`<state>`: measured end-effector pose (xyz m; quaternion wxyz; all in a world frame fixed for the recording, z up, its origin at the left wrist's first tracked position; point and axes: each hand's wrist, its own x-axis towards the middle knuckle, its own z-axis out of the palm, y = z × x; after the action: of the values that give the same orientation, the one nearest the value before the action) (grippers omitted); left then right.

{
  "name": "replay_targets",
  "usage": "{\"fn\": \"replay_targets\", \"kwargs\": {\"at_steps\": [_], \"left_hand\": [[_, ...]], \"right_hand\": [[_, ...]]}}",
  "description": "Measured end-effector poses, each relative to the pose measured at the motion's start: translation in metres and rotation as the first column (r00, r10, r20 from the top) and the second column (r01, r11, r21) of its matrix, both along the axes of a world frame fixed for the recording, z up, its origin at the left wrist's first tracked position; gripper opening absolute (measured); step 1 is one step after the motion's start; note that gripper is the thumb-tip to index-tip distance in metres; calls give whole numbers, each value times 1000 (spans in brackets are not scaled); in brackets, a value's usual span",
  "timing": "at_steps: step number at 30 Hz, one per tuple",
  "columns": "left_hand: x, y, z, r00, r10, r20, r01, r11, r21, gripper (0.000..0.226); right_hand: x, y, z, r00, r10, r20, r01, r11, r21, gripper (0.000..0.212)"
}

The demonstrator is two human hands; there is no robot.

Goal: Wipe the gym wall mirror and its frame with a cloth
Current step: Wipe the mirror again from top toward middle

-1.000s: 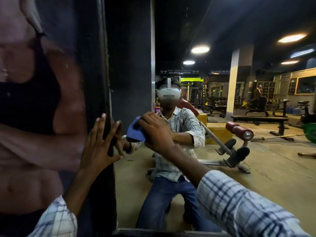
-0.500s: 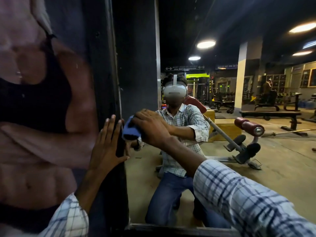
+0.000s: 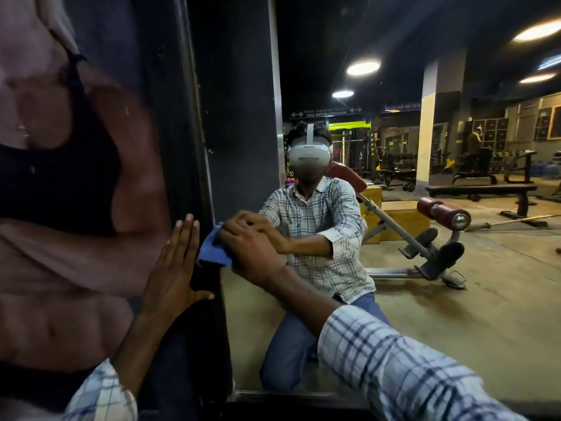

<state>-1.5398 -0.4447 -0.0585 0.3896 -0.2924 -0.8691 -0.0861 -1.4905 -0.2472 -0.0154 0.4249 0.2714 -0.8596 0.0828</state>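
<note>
Dim gym floor with benches fills the wall mirror (image 3: 394, 268), whose dark frame (image 3: 194, 147) runs upright along its left edge beside a large fitness poster (image 3: 60, 208). The left hand (image 3: 173, 268) lies flat, fingers straight, bracing on that frame, while the right hand (image 3: 252, 247) curls round a bunched blue cloth (image 3: 212, 252) pressed where glass meets frame. This looks like the edge-wiping step, and the next move probably calls for firm strokes along the upright; no bucket or bottle shows.
</note>
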Motion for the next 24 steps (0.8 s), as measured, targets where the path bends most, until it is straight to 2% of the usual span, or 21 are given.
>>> {"fn": "replay_targets", "kwargs": {"at_steps": [1, 4, 6, 7, 10, 12, 13, 15, 16, 19, 21, 22, 24], "left_hand": [[2, 0, 0, 1000, -2, 0, 2, 1000, -8, 173], [7, 4, 0, 1000, 2, 24, -3, 1000, 6, 175], [10, 6, 0, 999, -6, 33, 5, 1000, 28, 175], [12, 7, -1, 999, -15, 37, 13, 999, 46, 174], [19, 12, -4, 999, -10, 42, 8, 999, 52, 171], [21, 14, -6, 999, -8, 37, 7, 999, 37, 168], [22, 15, -7, 999, -14, 33, 13, 999, 29, 166], [22, 17, -11, 1000, -22, 13, 21, 1000, 20, 162], [21, 19, -12, 1000, -19, 3, 18, 1000, 20, 159], [23, 24, -14, 1000, 11, 2, -11, 1000, 10, 154], [24, 26, -15, 1000, 19, 4, -19, 1000, 15, 153], [25, 27, -16, 1000, 25, 5, -25, 1000, 15, 152], [26, 27, -19, 999, 39, 0, -39, 999, 18, 150]], "right_hand": [[5, 6, 13, 999, -2, -53, 1, 1000, -28, 35], [11, 24, 30, 969, -74, -237, 14, 970, -243, 34], [9, 17, 1, 968, -107, -225, 38, 956, -292, 36], [7, 10, -21, 984, -86, -155, 43, 964, -264, 37], [6, 7, -77, 997, -53, 50, 54, 998, -34, 42], [18, 27, -78, 997, -62, 50, 61, 998, 14, 46], [30, 41, -71, 998, -59, 28, 60, 998, -19, 44], [54, 82, -57, 992, -88, -86, 68, 974, -217, 38], [67, 107, -50, 976, -146, -162, 80, 931, -356, 39], [104, 168, -49, 895, -345, -282, 35, 685, -728, 46], [109, 171, -63, 857, -426, -291, -6, 555, -832, 50], [106, 162, -70, 861, -423, -284, -19, 530, -848, 51], [90, 132, -86, 898, -336, -284, -45, 572, -819, 47]]}}
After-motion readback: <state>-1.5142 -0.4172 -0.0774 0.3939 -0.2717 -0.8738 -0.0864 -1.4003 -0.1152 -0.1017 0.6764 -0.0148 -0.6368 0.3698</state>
